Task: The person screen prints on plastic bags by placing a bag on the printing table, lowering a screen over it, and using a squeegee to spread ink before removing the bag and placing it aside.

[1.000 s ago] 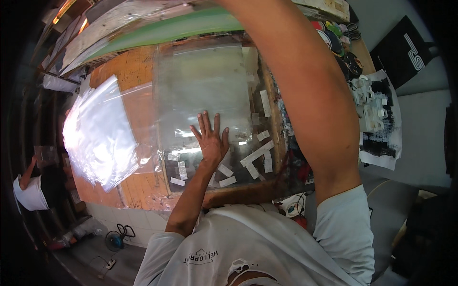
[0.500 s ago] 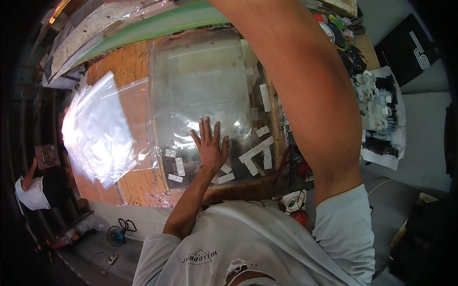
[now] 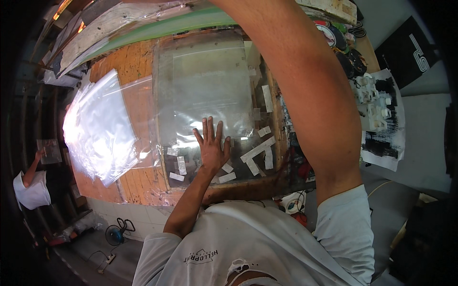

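My left hand (image 3: 213,148) lies flat with its fingers spread, pressing on the near part of a clear plastic bag (image 3: 210,93). The bag rests on a glassy panel (image 3: 164,62) with a wooden border. Several pale strips of tape (image 3: 257,150) are stuck around my hand and to its right. My right forearm reaches up across the right side and leaves through the upper edge, so my right hand is out of sight. Along the far side slants a frame with a green surface (image 3: 157,36); whether my right hand touches it is hidden.
A fanned pile of clear plastic bags (image 3: 102,131) covers the table's left. Ink-stained containers (image 3: 350,62) and white plastic clamp-like parts (image 3: 374,107) stand at the right. At far left, another person (image 3: 36,188) holds up a clear sheet (image 3: 50,151). A small fan (image 3: 114,234) sits on the floor.
My left hand stays flat on the bag. My right arm shifts slightly at the top, and the view tilts a little. At far left, the other person's arm and clear sheet have risen slightly.
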Available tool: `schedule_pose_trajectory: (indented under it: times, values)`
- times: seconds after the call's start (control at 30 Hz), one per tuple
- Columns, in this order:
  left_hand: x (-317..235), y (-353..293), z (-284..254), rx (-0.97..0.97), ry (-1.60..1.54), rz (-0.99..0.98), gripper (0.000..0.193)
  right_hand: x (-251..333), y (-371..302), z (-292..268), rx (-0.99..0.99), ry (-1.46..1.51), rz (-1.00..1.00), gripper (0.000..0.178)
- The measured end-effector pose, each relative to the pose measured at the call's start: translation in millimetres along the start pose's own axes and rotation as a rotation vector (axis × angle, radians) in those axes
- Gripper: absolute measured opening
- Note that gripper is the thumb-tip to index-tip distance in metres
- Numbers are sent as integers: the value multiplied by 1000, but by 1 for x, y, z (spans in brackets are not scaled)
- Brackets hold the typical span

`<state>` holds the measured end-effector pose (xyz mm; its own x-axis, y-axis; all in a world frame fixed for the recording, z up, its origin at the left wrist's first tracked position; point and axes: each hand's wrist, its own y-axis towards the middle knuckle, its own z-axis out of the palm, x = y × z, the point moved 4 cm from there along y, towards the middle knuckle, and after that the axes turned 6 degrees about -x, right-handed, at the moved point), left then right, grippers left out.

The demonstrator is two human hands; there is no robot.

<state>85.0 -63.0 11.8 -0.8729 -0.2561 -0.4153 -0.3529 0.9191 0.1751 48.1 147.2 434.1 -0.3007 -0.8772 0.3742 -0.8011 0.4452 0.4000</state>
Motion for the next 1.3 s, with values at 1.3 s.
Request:
schedule_pose_trajectory:
  times: [1.3]
  values:
    - [20,-90,-48,-198,-1674,-1448,69,-40,-252,291,-17,-177,96,72]
